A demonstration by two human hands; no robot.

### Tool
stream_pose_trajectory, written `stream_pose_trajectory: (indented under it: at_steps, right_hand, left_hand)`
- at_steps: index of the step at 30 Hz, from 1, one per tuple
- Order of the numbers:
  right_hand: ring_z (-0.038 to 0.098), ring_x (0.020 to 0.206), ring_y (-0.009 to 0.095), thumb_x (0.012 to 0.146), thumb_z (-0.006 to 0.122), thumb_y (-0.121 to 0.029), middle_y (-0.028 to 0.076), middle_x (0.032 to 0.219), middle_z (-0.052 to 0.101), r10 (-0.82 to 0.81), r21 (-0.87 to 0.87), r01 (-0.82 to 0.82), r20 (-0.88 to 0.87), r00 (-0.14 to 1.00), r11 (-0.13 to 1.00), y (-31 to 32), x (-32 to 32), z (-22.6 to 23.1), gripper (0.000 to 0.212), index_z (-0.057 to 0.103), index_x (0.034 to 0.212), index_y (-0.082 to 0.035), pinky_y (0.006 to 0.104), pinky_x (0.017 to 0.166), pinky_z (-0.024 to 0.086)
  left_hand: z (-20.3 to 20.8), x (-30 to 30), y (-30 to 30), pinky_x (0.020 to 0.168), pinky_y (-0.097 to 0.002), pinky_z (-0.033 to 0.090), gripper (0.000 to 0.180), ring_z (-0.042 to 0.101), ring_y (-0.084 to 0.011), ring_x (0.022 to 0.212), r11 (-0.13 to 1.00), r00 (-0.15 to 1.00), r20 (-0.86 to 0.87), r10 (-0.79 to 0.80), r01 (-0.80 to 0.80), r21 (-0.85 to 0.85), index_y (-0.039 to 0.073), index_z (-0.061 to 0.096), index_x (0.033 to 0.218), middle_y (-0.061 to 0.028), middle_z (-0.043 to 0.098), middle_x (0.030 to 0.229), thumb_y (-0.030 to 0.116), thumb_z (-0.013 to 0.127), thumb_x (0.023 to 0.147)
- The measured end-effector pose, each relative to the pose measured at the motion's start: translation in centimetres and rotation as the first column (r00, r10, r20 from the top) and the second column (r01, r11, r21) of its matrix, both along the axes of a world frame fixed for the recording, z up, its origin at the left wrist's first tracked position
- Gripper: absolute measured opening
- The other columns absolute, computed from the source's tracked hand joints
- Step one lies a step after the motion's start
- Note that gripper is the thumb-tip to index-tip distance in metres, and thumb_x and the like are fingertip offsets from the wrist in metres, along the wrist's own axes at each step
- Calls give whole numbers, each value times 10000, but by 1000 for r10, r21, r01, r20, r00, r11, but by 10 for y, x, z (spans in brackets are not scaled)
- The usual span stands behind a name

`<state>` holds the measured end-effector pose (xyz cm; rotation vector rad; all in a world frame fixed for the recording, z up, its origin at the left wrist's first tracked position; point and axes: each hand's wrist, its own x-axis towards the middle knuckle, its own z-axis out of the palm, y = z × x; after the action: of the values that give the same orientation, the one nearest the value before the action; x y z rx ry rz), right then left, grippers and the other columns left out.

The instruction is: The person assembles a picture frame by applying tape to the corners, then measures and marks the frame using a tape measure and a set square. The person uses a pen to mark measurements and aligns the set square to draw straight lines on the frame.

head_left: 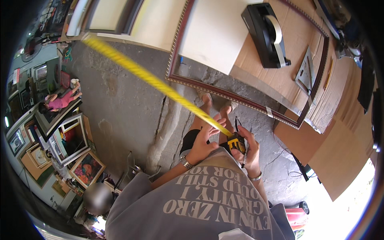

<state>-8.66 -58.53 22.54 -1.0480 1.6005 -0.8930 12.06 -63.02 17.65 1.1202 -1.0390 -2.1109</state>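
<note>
My right hand grips a black and yellow tape measure in front of my waist, thumb on its case. A long yellow tape blade runs from the case up and left, slightly blurred, its far end near the edge of the work surface. Beside the blade, close to the case, is my left hand, its fingers stretched out and thumb apart; whether the fingertips touch the blade is hard to tell. Ahead lies a dark red picture frame with a beaded edge, its near corner overhanging the surface.
On the cardboard-covered work surface sit a black tape dispenser, a metal set square and a pencil. Framed pictures lean at left, near a person in pink. Cardboard sheets stand at right.
</note>
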Motion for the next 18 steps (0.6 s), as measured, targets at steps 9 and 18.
stream_pose_trajectory:
  at_steps: [9, 18]
  right_hand:
    - [678, 1035, 256, 848, 743, -597, 186, 1103, 700, -162, -74, 166, 56, 985, 983, -69, 50, 38, 894, 528, 1417, 58, 368, 917, 513]
    - [576, 1157, 358, 902, 735, -388, 187, 1236, 682, -169, -388, 70, -228, 959, 919, -161, 87, 70, 551, 639, 1305, -24, 457, 1081, 368]
  left_hand:
    - [15, 42, -52, 1116, -448, 408, 1047, 526, -316, 1361, 984, 982, -91, 165, -170, -47, 93, 123, 1595, -174, 451, 1525, 732, 591, 909]
    - [49, 15, -96, 954, -334, 469, 931, 522, -183, 1110, 964, 962, -61, 267, -266, 30, 125, 207, 1558, -65, 479, 1290, 706, 588, 938]
